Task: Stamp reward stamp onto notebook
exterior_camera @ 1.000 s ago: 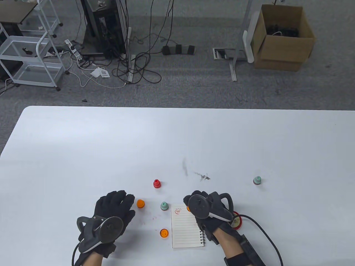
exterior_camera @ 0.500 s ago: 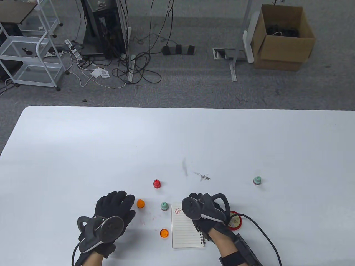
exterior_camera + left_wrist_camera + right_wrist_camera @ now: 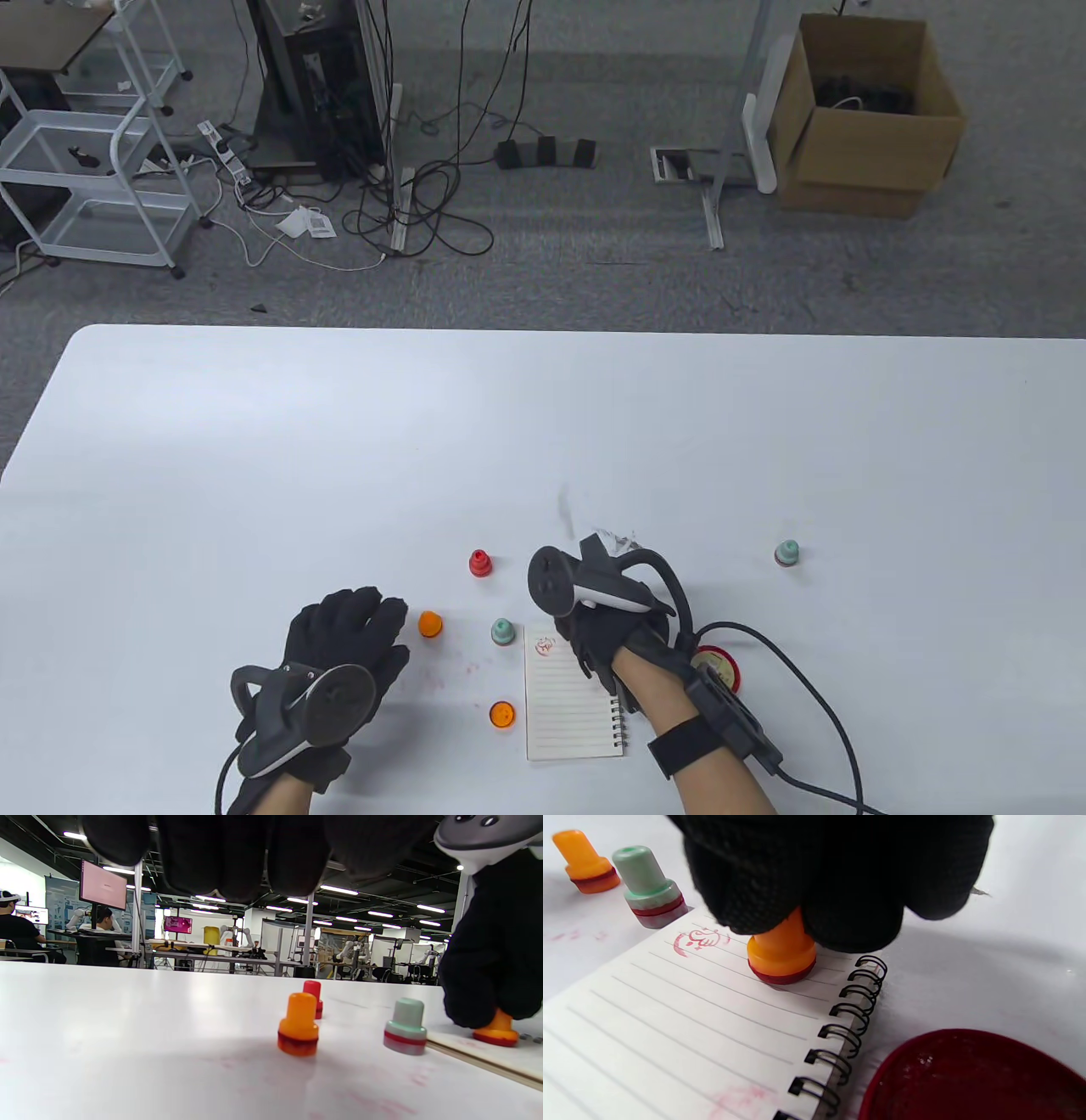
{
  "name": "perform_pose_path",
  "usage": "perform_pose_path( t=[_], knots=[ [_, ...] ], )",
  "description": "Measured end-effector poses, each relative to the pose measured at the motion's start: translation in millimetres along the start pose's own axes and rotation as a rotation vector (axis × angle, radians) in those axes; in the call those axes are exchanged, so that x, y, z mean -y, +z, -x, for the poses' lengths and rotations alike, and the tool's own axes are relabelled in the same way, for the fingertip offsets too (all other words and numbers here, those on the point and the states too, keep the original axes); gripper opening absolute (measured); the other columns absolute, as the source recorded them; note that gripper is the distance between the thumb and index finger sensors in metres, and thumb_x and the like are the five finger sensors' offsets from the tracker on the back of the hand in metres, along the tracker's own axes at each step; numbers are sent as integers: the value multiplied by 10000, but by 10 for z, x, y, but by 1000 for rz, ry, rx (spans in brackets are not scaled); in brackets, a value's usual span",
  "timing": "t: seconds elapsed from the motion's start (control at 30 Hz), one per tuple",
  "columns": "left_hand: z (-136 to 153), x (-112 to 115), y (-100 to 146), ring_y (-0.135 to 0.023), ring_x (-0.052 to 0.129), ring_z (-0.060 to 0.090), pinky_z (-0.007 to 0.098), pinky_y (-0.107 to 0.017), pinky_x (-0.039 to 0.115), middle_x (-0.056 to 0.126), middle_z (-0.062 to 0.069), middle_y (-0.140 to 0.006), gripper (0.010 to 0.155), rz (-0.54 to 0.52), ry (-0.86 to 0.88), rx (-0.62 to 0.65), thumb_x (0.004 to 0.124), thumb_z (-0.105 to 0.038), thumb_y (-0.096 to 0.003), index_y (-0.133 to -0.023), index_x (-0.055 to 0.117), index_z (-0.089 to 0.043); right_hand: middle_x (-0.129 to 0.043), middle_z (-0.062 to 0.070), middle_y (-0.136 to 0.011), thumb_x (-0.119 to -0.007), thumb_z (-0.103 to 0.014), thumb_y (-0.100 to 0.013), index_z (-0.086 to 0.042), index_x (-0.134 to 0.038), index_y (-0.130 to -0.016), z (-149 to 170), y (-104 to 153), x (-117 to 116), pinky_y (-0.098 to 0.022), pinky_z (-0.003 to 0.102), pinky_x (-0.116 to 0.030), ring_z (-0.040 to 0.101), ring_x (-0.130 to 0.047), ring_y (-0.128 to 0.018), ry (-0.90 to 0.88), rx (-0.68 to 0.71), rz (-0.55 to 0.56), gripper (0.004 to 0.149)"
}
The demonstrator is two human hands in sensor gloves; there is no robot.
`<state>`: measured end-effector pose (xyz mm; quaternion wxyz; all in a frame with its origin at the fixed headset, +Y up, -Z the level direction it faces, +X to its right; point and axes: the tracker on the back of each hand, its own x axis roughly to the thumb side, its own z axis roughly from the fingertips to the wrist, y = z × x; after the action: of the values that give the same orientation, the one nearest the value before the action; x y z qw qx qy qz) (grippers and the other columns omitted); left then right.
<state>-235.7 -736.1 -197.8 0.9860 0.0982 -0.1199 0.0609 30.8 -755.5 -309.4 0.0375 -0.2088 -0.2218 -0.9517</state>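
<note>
Fingers of the right hand (image 3: 835, 878) pinch the small orange plastic stamp (image 3: 781, 957) upright, directly beneath them, its red base touching the white lined spiral notebook (image 3: 683, 1018) near its top edge, while the left hand (image 3: 339, 645) rests relaxed, farther off, on the white counter (image 3: 543, 424).

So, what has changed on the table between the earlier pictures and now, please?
The right hand tipped forward over the notebook, its tracker rising toward the far side, and now presses the orange stamp it grips onto the page beside the red print. The left hand shifted only slightly on the table. The loose stamps and the red ink pad stayed in place.
</note>
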Motion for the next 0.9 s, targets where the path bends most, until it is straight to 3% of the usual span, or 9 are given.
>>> perform_pose_path(
  t=[0.9],
  knots=[
    [-40,10,-38,-1005,778,355,597,-771,668,760,45,-1094,573,41,8,18,745,-524,-482,-1016,779,-317,-986,54,-707,-937,-242,-265,-230,-934,-720,-67,-98,74,-437,400,-857,216,-1046,-466,70,-40,-107,455]
  ],
)
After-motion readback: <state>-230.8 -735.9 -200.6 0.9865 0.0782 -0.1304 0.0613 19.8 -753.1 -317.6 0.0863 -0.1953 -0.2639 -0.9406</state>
